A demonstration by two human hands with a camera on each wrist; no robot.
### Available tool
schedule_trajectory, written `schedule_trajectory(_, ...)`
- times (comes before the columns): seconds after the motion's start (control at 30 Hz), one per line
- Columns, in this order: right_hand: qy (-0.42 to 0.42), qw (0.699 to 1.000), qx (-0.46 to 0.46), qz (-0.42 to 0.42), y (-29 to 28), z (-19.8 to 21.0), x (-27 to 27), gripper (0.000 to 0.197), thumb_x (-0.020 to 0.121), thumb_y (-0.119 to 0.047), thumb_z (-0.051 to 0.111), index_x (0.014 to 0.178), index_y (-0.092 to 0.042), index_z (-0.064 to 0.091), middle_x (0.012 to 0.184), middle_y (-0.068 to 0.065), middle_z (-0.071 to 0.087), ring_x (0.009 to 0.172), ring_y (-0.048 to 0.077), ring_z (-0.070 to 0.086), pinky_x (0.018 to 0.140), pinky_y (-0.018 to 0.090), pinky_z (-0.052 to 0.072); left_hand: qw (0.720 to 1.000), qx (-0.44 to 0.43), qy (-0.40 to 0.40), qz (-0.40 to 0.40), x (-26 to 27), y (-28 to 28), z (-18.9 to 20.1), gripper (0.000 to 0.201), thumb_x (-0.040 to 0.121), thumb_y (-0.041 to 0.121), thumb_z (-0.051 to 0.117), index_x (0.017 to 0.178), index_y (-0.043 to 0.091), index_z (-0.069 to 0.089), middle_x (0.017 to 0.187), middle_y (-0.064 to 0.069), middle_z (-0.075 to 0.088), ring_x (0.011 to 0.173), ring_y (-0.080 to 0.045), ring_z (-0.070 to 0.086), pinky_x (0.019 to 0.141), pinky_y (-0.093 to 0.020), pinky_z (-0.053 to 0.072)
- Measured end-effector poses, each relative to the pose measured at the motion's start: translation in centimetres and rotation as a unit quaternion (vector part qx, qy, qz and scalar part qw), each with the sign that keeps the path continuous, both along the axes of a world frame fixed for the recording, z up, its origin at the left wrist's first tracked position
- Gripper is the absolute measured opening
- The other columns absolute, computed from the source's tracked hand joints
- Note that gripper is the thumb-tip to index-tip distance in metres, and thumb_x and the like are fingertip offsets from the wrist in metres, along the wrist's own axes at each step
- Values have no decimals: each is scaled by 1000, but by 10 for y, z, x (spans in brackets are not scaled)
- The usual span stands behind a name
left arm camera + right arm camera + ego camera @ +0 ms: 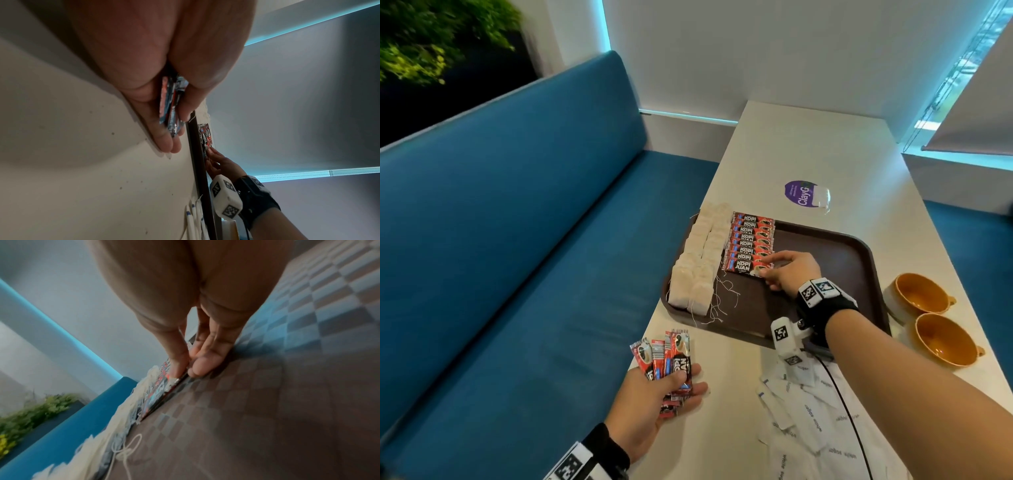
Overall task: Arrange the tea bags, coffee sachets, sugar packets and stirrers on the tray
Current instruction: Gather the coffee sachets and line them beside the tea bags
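**Red sachets half laid: mind the row and the loose strings**

Red foil is what you are working with now. Your right hand (789, 270) pinches the end of the nearest coffee sachet (743, 266) between thumb and fingertips (179, 368), setting it at the near end of the overlapping sachet row (751, 236) in the middle of the frame, on the brown tray (835, 246). Your left hand (654, 397), at the lower centre, curls round a fan of spare sachets (671, 356) held over the table edge.

What could go wrong: the slick foil may slide as you let go, and a nudge from your fingers would likely skew the whole overlapped row. The fan in your left hand looks loosely held; one could slip toward the blue bench (517, 240).

Just left of the row, the tea bags (698, 263) lie in two columns, and their strings (722, 294) trail across the tray floor right where the next sachets would go, so they may snag or get trapped underneath.

Sugar packets (811, 411) wait in a heap at the lower right, under your right forearm; a sweep back could scatter them. Two orange cups (931, 315) sit right of the tray. One stray tea bag (820, 196) lies on a purple sticker (799, 193) above the tray. I see no stirrers.
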State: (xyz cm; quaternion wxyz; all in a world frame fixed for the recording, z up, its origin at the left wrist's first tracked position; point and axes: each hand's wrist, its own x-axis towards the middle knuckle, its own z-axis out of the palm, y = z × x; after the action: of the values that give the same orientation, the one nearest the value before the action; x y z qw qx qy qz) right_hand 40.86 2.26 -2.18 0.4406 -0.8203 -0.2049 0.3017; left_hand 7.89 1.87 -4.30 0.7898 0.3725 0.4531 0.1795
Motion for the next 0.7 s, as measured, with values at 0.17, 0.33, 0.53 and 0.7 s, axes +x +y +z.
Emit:
schedule_trajectory(0.17,-39,997,-63,11,11,1,3,21,74,-10,90,89,-17,77,82,12,76,64,17,67,64,32,63,1000,-13,3,7,1,1,-3,30,100,-3,57,128,5,60,108,-17,77,97,-41,75,92,-55,57)
schedule_trajectory(0.33,-41,995,-81,27,14,6,2,23,71,-12,92,87,-14,76,80,10,74,63,17,67,64,34,64,1000,-10,1,14,2,0,-3,30,100,-4,57,128,5,60,108,-18,77,96,-42,75,86,-52,60)
schedule_trajectory(0.53,-27,998,-47,8,3,21,4,28,72,-21,93,87,-10,72,74,12,74,59,20,67,69,40,65,999,11,12,32,4,-4,-3,29,99,-5,58,125,4,62,105,-19,77,92,-42,75,80,-52,63)
schedule_trajectory(0.7,-38,999,13,-14,-25,43,-13,17,82,-26,85,87,-13,74,78,8,74,58,16,64,55,30,60,999,21,21,20,3,-7,3,28,100,-4,56,125,5,62,106,-17,77,94,-40,76,86,-55,60)
